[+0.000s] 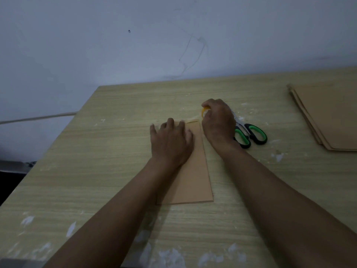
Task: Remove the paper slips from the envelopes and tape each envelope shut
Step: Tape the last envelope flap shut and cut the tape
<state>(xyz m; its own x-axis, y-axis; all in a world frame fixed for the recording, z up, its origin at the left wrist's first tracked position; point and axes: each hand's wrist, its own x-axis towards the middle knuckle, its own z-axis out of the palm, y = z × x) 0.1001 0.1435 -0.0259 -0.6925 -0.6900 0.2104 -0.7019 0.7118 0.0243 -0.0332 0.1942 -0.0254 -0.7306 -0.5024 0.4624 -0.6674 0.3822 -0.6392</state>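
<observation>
A long brown envelope (195, 176) lies flat in the middle of the wooden table (96, 151), its far end pointing away from me. My left hand (171, 142) presses flat on that far end, fingers spread. Just beyond the envelope's top right corner, my right hand (218, 120) grips a yellowish roll of tape (205, 111). A strip of clear tape (192, 119) runs from the roll across the envelope's far edge. My left forearm covers part of the envelope.
Scissors with green and black handles (251, 135) lie just right of my right hand. A stack of brown envelopes (328, 117) rests at the table's right edge. White paint flecks mark the tabletop. A pale wall (173, 35) stands right behind the table.
</observation>
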